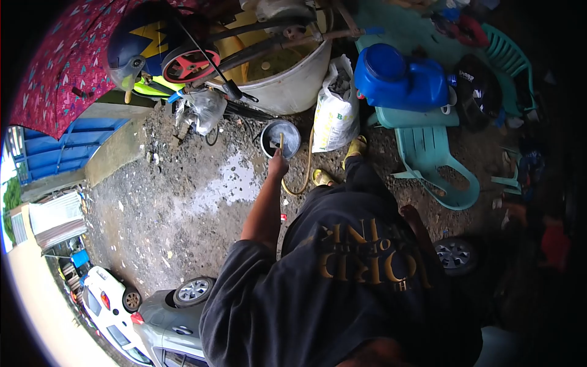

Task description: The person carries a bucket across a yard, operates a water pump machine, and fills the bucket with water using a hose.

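My left hand (pixel 278 166) is closed around a tan stick (pixel 281 144) at the near rim of a round grey bucket (pixel 293 136). The stick's upper end lies over the bucket's inside, and its contents are too small to make out. My right hand (pixel 409 213) hangs beside my dark shirt (pixel 342 263), and its fingers are too dark to read. Near the bucket, a tan hose (pixel 307 174) curves over the wet ground past my yellow shoes (pixel 323 177).
Ahead stand a large white tub (pixel 293 85), a white sack (pixel 335 122) and a blue jug (pixel 403 79). A green plastic chair (pixel 437 162) is at the right. A puddle (pixel 229 183), a pink umbrella (pixel 61 73) and a parked grey car (pixel 168 327) are at the left.
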`<control>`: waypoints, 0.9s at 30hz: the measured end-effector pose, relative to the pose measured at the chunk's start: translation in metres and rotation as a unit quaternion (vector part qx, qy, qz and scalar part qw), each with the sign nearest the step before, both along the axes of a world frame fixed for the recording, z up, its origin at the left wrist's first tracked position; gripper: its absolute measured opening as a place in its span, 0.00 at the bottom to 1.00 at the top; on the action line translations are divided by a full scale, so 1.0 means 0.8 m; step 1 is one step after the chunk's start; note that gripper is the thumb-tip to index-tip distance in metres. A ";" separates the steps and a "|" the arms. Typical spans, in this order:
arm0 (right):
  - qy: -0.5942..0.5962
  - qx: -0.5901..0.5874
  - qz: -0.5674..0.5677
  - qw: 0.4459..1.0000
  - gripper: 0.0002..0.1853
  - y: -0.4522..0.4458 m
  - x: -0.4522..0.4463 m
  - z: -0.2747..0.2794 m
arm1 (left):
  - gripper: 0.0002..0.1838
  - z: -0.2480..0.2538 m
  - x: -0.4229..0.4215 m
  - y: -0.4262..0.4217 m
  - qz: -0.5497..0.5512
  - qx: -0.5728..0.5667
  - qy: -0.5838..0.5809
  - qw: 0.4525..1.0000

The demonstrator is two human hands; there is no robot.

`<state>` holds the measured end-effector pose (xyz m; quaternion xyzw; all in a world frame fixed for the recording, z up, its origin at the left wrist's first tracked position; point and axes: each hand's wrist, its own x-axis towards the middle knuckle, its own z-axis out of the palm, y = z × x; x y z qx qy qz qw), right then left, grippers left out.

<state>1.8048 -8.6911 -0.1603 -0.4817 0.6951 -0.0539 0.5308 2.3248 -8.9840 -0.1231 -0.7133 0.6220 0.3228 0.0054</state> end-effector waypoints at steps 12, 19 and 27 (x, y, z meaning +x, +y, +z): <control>0.020 0.020 0.015 0.999 0.12 0.001 -0.009 -0.002 | 0.27 0.020 -0.010 0.004 -0.003 -0.004 0.006 1.000; -0.003 0.021 -0.009 1.000 0.12 -0.003 0.000 0.012 | 0.28 0.011 -0.011 0.003 0.022 0.008 0.022 0.999; -0.040 0.065 -0.082 0.994 0.09 -0.001 0.001 0.006 | 0.28 0.006 -0.014 0.004 0.004 0.013 0.005 1.000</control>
